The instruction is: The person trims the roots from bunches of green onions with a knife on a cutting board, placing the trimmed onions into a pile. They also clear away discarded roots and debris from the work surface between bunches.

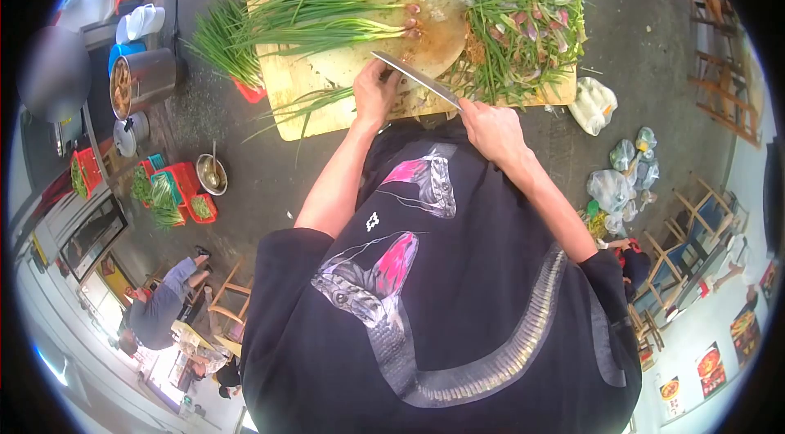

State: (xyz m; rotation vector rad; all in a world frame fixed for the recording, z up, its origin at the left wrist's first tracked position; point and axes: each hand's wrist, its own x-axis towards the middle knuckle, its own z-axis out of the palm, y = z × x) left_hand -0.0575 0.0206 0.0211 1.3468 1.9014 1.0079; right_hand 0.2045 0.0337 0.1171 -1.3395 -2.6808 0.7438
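Note:
My right hand (pixel 494 133) is wrapped round the handle of a knife (pixel 417 78), whose blade points up and left. My left hand (pixel 377 92) is closed near the blade's tip, around the root end of a small bunch of green onions (pixel 315 101); its fingertips are partly hidden. Beyond the hands, a pale round board (pixel 347 67) lies on a wooden table (pixel 291 125). Long green onions (pixel 327 0) with reddish bulbs rest across the board, bulbs to the right. A heap of loose trimmings (pixel 523 33) covers the table's right side.
More green onions (pixel 225 41) stand in a red basket beside the table's left edge. A white cloth bag (pixel 593 105) is at its right corner. On the floor are a large pot (pixel 147 82), a metal bowl (pixel 212 175), red baskets (pixel 185 182) and plastic bags (pixel 610 188). People are in the background.

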